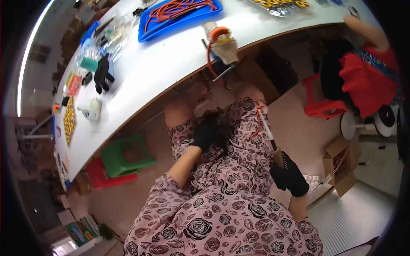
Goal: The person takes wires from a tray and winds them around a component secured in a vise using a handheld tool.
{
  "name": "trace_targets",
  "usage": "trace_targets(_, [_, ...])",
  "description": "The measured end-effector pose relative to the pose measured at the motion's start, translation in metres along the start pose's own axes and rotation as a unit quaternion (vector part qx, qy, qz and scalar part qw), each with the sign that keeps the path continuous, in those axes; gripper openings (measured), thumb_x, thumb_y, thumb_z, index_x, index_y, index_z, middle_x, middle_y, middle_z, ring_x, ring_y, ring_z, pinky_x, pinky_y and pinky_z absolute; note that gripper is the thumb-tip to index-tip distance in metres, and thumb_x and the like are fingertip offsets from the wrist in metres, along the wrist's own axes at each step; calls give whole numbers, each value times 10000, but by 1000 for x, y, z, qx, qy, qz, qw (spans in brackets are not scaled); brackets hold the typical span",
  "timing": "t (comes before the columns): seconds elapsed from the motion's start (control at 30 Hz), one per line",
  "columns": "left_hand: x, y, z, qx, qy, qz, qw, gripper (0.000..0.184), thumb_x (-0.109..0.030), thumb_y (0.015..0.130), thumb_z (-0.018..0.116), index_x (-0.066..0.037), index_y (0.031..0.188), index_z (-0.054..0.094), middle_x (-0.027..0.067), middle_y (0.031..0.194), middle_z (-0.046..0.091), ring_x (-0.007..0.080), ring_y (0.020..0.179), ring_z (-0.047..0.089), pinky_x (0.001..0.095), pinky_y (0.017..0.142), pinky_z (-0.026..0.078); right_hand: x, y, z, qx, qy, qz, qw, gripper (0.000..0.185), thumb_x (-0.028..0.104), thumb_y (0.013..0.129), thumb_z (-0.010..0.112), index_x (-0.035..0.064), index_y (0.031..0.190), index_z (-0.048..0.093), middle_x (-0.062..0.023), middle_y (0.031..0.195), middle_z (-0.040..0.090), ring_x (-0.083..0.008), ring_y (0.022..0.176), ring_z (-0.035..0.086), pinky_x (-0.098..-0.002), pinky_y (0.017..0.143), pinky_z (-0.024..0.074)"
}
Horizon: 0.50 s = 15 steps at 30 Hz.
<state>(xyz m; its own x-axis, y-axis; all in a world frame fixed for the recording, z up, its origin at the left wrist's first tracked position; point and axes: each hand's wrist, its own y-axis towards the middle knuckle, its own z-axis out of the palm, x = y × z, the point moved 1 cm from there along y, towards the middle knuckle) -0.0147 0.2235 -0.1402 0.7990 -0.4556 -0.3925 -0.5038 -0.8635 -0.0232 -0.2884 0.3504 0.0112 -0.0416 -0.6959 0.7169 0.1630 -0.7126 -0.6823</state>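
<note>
Black-gloved right hand [291, 175] grasps brown-handled tool [278, 158]; work seems unfinished, left hand [205, 135] at dark fibrous bundle [221, 127], grip unclear.

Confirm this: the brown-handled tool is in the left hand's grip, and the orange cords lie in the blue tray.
Wrong hand: the head view shows the brown-handled tool in the grip of the right hand. The orange cords do lie in the blue tray.
</note>
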Motion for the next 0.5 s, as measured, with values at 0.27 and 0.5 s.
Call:
trace_targets(0.27, [-15, -21, 146, 386, -119, -3, 915, 450, -256, 797, 552, -69, 1204, 517, 181, 1231, 514, 308, 1128, 509, 448, 942, 399, -5, 3, 13, -78, 11, -2, 997, 175, 94, 811, 567, 76, 951, 464, 8, 557, 428, -83, 347, 373, -232, 309, 304])
trace_targets(0.5, [-32, 3, 132, 561, -68, 41, 824, 490, -256, 735, 614, -68, 1180, 532, 159, 1202, 544, 315, 1079, 530, 412, 917, 424, -39, 15, 28, -79, 118, 3, 990, 343, 400, 927, 345, 128, 752, 459, 18, 477, 348, -114, 327, 296, -254, 318, 235])
